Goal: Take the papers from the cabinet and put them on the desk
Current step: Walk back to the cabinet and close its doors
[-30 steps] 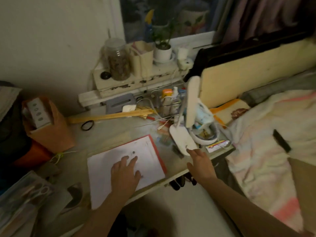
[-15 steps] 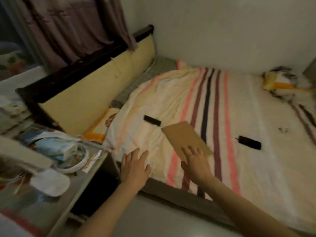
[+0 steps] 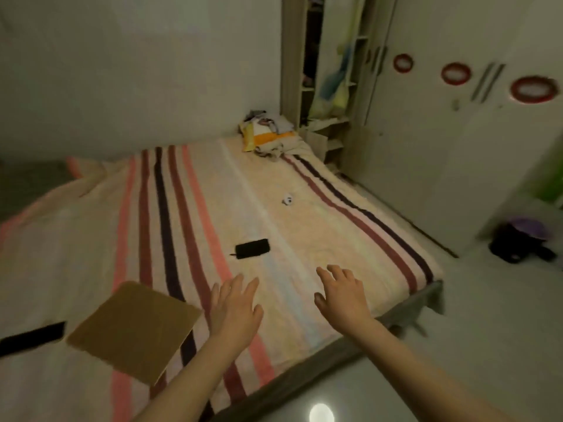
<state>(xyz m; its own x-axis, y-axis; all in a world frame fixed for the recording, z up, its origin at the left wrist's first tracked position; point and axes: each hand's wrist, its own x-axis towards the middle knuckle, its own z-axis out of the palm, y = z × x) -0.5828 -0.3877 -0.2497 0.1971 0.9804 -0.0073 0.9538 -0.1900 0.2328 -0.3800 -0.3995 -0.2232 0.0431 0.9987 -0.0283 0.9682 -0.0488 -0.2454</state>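
My left hand (image 3: 234, 306) and my right hand (image 3: 342, 295) hover side by side over the near edge of a striped bed (image 3: 189, 226), both empty with fingers spread. A tall white cabinet (image 3: 432, 123) stands at the far right beyond the bed. One of its doors is ajar, showing dim shelves (image 3: 327, 86) with pale and coloured items; I cannot make out papers there. The desk and the papers on it are out of view.
On the bed lie a brown cardboard sheet (image 3: 134, 333), a black phone (image 3: 253, 248), a black bar-shaped object (image 3: 30, 338), a small white item (image 3: 287, 198) and a bundle of clothes (image 3: 268, 132). A dark bag (image 3: 521, 242) sits on the shiny floor by the cabinet.
The view has swung right, from the desk with white papers under my left hand, across the bed, to the cabinet. Both hands left the desk and now hang empty over the bed.
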